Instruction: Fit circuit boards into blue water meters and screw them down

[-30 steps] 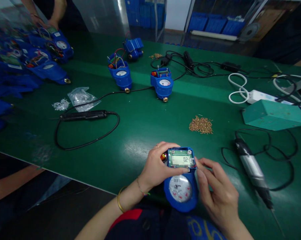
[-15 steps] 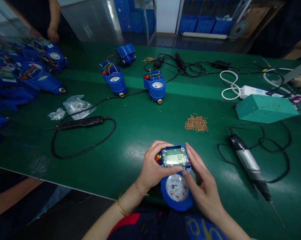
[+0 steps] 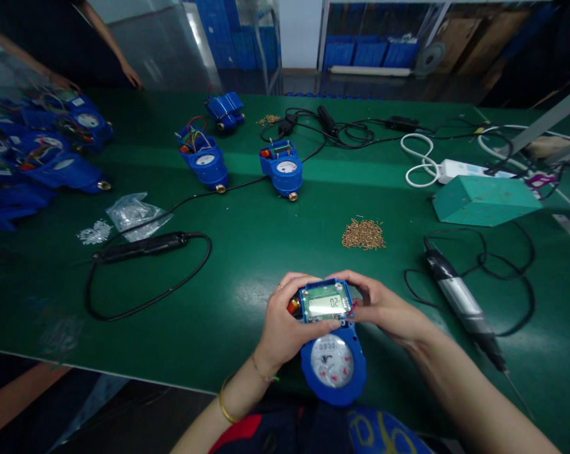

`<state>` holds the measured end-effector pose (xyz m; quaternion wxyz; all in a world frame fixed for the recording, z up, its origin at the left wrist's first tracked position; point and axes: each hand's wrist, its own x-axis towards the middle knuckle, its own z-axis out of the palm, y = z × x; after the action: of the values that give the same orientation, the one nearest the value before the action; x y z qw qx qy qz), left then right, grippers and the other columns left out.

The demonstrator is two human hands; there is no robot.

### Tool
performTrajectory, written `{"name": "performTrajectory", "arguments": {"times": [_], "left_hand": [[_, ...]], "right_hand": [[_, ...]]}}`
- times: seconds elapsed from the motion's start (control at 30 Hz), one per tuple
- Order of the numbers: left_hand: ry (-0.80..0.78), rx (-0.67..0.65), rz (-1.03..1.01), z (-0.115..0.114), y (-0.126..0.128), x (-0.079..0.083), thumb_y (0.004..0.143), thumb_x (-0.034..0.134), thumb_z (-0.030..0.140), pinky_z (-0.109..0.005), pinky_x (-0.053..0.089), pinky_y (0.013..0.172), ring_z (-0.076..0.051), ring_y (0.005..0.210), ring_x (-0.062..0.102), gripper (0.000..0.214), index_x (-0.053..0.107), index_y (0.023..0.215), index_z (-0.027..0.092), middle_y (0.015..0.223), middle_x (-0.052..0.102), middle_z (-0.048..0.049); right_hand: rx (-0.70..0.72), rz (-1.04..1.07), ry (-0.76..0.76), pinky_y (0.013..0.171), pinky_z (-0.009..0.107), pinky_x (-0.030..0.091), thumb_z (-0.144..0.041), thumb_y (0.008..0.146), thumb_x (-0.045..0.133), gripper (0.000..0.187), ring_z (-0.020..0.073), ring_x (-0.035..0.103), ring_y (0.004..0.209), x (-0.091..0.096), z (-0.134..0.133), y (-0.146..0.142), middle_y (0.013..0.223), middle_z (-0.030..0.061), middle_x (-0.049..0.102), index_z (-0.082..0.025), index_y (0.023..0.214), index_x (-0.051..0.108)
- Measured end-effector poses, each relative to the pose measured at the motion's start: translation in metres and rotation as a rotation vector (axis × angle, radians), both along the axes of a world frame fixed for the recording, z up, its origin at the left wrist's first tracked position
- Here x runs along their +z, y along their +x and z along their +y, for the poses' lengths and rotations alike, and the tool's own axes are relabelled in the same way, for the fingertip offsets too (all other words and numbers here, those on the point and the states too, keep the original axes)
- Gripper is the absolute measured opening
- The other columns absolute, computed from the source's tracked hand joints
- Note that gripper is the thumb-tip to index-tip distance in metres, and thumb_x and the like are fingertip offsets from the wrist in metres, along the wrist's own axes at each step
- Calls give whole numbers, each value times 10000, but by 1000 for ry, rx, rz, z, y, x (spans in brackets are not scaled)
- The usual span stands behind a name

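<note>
A blue water meter [image 3: 336, 393] is at the table's near edge, its round dial [image 3: 332, 360] facing up. Its uncovered upper compartment shows a green circuit board with a lit display [image 3: 325, 305] that seems to read 0.2. Around the left side of that compartment my left hand [image 3: 280, 325] is closed, its thumb lying along the lower edge. An orange-red part [image 3: 293, 306] peeks out beside its fingers. My right hand [image 3: 384, 309] grips the compartment's upper right corner, thumb and fingers close to a short red wire [image 3: 354, 306].
Brass screws [image 3: 363, 234] lie beyond the meter. Electric screwdrivers [image 3: 462, 296] [image 3: 140, 247] rest on both sides with looping cords. More blue meters [image 3: 285, 173] stand farther back, with a heap at left. A green box [image 3: 486, 202] sits right. Other people stand around the table.
My right hand has shifted from along the meter's right side to its upper right corner, thumb now near the red wire. My left hand keeps its hold. The whole view has shifted slightly.
</note>
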<state>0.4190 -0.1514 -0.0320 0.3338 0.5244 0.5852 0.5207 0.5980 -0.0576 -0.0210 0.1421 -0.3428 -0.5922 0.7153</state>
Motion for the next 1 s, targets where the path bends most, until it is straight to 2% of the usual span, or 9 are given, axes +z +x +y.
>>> {"name": "performTrajectory", "arguments": {"times": [0.17, 0.3, 0.4, 0.67, 0.83, 1.0], "left_hand": [[-14, -10, 16, 0, 2, 2, 591, 917, 361, -366, 513, 855, -225, 943, 628, 535, 687, 1045, 196, 1004, 663, -54], [-25, -16, 34, 1, 2, 3, 597, 913, 369, -366, 512, 849, -223, 932, 626, 532, 688, 1048, 200, 990, 667, -51], [-32, -19, 40, 2, 2, 4, 607, 905, 377, -363, 516, 838, -222, 925, 628, 519, 689, 1046, 204, 988, 668, -51], [-30, -31, 56, 4, 1, 4, 590, 916, 363, -353, 523, 837, -222, 930, 631, 531, 696, 1047, 204, 989, 664, -47], [-49, -29, 90, 4, 2, 7, 598, 907, 357, -363, 536, 846, -231, 935, 639, 511, 701, 1041, 205, 986, 665, -51], [-54, -28, 102, 4, 2, 8, 599, 904, 358, -364, 549, 834, -232, 931, 648, 512, 700, 1045, 208, 992, 664, -55]], "right_hand": [[97, -49, 52, 803, 297, 513, -225, 649, 734, 457, 182, 615, 952, 10, 11, -2, 1054, 37, 656, -181, 1089, 619], [132, -117, 135, 662, 220, 440, -113, 583, 674, 368, 128, 569, 781, 10, 20, -8, 910, -5, 641, -161, 943, 612], [125, -148, 200, 621, 198, 379, -90, 553, 663, 318, 115, 528, 739, 6, 25, -13, 828, -22, 616, -157, 854, 586], [54, -149, 267, 626, 211, 349, -83, 562, 617, 206, 113, 507, 705, -7, 23, -17, 738, -33, 594, -162, 730, 528], [-18, -110, 255, 716, 238, 405, -88, 591, 641, 206, 137, 550, 791, -8, 17, -11, 802, -12, 639, -155, 783, 605], [-18, -39, 155, 785, 290, 495, -159, 637, 714, 329, 172, 623, 894, -4, 11, -1, 963, 36, 696, -154, 963, 671]]}}
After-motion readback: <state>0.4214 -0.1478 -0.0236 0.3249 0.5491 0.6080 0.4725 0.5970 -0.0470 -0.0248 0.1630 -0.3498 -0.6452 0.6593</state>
